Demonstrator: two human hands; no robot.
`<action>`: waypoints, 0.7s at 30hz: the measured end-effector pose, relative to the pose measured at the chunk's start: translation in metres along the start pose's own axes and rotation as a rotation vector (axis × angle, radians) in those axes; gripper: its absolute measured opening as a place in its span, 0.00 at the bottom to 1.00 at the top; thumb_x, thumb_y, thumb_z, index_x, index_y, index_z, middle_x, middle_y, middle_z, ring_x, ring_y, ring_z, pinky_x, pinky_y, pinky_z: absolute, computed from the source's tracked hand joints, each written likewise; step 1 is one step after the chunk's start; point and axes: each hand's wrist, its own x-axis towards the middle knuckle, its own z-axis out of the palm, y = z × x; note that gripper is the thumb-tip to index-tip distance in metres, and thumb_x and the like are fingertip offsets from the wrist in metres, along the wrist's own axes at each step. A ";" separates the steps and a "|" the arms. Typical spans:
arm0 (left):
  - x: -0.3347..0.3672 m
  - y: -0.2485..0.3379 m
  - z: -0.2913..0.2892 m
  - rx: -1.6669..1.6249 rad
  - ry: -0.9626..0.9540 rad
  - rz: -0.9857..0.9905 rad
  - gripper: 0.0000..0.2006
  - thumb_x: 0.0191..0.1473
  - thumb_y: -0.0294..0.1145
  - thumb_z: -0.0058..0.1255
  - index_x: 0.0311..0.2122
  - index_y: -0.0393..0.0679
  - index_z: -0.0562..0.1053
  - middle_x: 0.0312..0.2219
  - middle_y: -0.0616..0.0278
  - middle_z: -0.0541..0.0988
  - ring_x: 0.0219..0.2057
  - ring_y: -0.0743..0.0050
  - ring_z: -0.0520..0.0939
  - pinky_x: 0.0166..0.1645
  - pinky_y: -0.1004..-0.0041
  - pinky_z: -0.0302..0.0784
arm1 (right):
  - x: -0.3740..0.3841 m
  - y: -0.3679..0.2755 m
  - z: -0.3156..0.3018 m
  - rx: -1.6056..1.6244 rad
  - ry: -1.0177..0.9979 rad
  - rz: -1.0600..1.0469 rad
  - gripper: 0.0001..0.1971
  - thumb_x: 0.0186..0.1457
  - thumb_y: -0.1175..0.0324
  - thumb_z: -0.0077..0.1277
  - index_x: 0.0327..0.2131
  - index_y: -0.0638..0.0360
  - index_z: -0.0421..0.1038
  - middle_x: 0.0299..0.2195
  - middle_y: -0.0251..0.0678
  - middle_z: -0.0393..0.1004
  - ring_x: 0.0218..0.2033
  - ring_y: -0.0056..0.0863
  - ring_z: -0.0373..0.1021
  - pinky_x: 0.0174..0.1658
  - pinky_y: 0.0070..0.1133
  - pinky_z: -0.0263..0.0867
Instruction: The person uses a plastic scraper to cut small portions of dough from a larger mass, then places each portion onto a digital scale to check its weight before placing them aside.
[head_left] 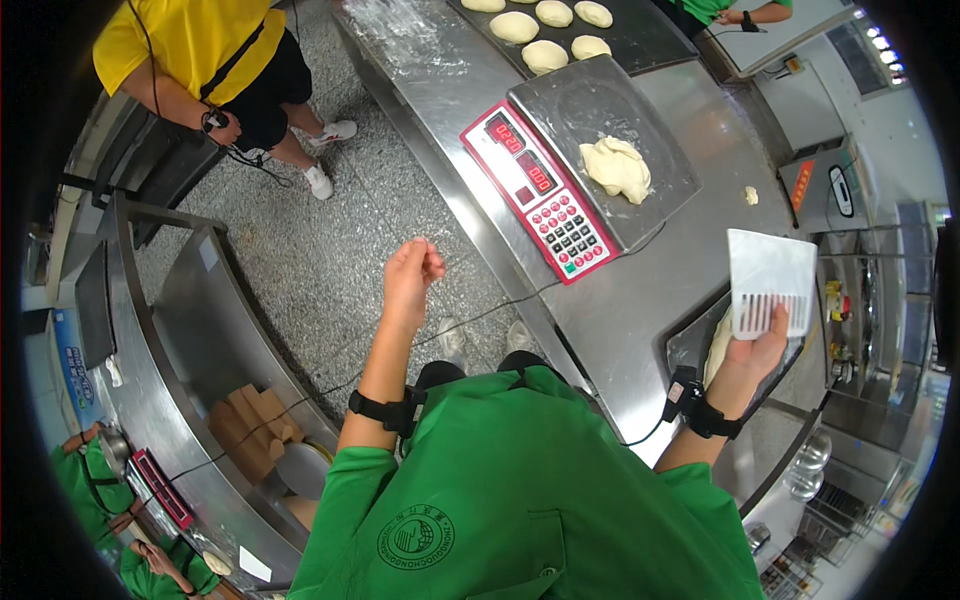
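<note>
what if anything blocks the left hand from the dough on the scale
Seen from above, part of the steel table and the scale's red-edged panel lie between the left hand and the dough; nothing visible seems to block a reach over them.

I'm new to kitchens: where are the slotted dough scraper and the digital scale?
Slotted dough scraper (772,266): head view, on its flat white blade.
Digital scale (568,125): head view, on its bare metal platform.
</note>
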 end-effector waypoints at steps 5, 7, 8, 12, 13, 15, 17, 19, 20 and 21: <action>-0.009 0.009 0.006 0.004 0.107 0.002 0.07 0.49 0.29 0.35 0.30 0.40 0.67 0.20 0.65 0.71 0.21 0.81 0.70 0.29 0.82 0.67 | -0.007 -0.010 0.008 -0.001 -0.056 -0.270 0.14 0.48 0.75 0.35 0.41 0.67 0.58 0.36 0.42 0.66 0.35 0.30 0.65 0.39 0.25 0.64; -0.007 0.004 -0.002 -0.037 0.074 0.022 0.07 0.48 0.27 0.35 0.30 0.40 0.67 0.20 0.66 0.70 0.21 0.81 0.70 0.29 0.82 0.67 | -0.007 -0.008 0.010 -0.012 -0.087 -0.302 0.15 0.48 0.76 0.35 0.41 0.67 0.58 0.36 0.42 0.65 0.35 0.31 0.65 0.39 0.26 0.64; -0.006 0.002 -0.003 -0.036 0.070 0.021 0.07 0.48 0.27 0.35 0.30 0.40 0.67 0.20 0.66 0.70 0.21 0.81 0.70 0.29 0.82 0.67 | -0.007 -0.006 0.011 -0.029 -0.063 -0.269 0.15 0.48 0.76 0.35 0.41 0.68 0.58 0.35 0.42 0.65 0.35 0.30 0.65 0.39 0.26 0.64; -0.004 -0.004 -0.003 0.021 0.055 0.061 0.06 0.48 0.26 0.37 0.29 0.39 0.68 0.19 0.67 0.69 0.21 0.81 0.70 0.29 0.82 0.67 | -0.008 0.015 0.015 -0.175 -0.052 -0.035 0.14 0.47 0.75 0.38 0.39 0.66 0.59 0.32 0.38 0.67 0.33 0.26 0.66 0.34 0.21 0.66; -0.004 -0.006 -0.001 0.044 0.058 0.074 0.06 0.48 0.26 0.37 0.29 0.38 0.68 0.18 0.67 0.69 0.21 0.81 0.69 0.29 0.82 0.67 | -0.015 0.019 0.018 -0.271 -0.082 0.060 0.14 0.46 0.75 0.40 0.40 0.66 0.59 0.32 0.37 0.67 0.33 0.25 0.66 0.33 0.21 0.65; -0.007 -0.003 0.007 0.066 0.066 0.077 0.05 0.47 0.25 0.38 0.28 0.37 0.68 0.18 0.66 0.69 0.21 0.81 0.69 0.29 0.82 0.67 | -0.024 0.035 0.018 -0.569 -0.246 0.106 0.14 0.45 0.74 0.43 0.39 0.65 0.61 0.31 0.35 0.67 0.30 0.22 0.66 0.31 0.17 0.65; -0.007 -0.003 0.011 0.043 0.067 0.075 0.05 0.47 0.24 0.39 0.28 0.36 0.67 0.19 0.65 0.69 0.21 0.80 0.69 0.29 0.82 0.67 | -0.039 0.043 0.019 -0.845 -0.451 -0.034 0.09 0.44 0.75 0.44 0.33 0.64 0.65 0.26 0.36 0.70 0.25 0.24 0.68 0.29 0.16 0.64; -0.004 -0.004 0.017 0.061 0.056 0.080 0.04 0.46 0.23 0.40 0.28 0.36 0.67 0.19 0.64 0.70 0.21 0.80 0.70 0.29 0.82 0.67 | -0.044 0.046 0.015 -1.130 -0.560 -0.326 0.09 0.43 0.73 0.46 0.31 0.65 0.66 0.24 0.37 0.72 0.25 0.21 0.68 0.30 0.17 0.62; -0.003 -0.002 0.016 0.104 0.062 0.088 0.04 0.46 0.24 0.40 0.28 0.37 0.67 0.19 0.64 0.70 0.21 0.80 0.70 0.29 0.82 0.68 | -0.044 0.048 0.012 -1.117 -0.585 -0.302 0.09 0.43 0.73 0.45 0.31 0.65 0.66 0.24 0.36 0.71 0.24 0.20 0.67 0.29 0.17 0.62; -0.002 -0.001 0.015 0.146 0.069 0.097 0.04 0.45 0.25 0.41 0.28 0.37 0.67 0.20 0.63 0.70 0.21 0.80 0.70 0.29 0.81 0.68 | -0.042 0.048 0.008 -1.103 -0.610 -0.278 0.09 0.43 0.72 0.45 0.31 0.65 0.66 0.23 0.36 0.71 0.24 0.19 0.67 0.29 0.17 0.62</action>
